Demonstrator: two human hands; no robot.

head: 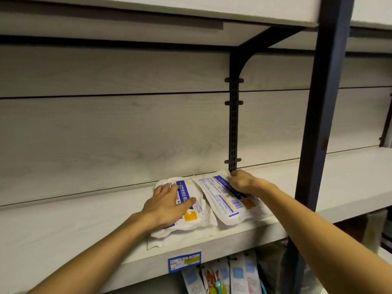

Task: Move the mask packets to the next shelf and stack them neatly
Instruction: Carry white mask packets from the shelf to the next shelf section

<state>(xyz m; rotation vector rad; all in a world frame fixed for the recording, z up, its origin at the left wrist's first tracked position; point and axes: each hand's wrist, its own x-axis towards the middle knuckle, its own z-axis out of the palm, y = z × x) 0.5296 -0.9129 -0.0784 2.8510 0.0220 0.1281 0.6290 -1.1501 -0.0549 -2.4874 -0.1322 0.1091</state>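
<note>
Two piles of white mask packets with blue and yellow print lie side by side on a pale wooden shelf (63,225). My left hand (167,204) rests flat, fingers spread, on top of the left pile (191,221). My right hand (244,182) is curled over the far edge of the right packet (229,206), pinching it near the black slotted upright. The left pile holds at least two packets, the lower one sticking out toward the shelf's front edge.
A dark blue post (322,124) stands just right of the packets, with the neighbouring shelf (356,179) beyond it. A black bracket (233,124) runs up the back panel. A blue price label (184,262) sits on the shelf front; several hanging packets (224,274) are below.
</note>
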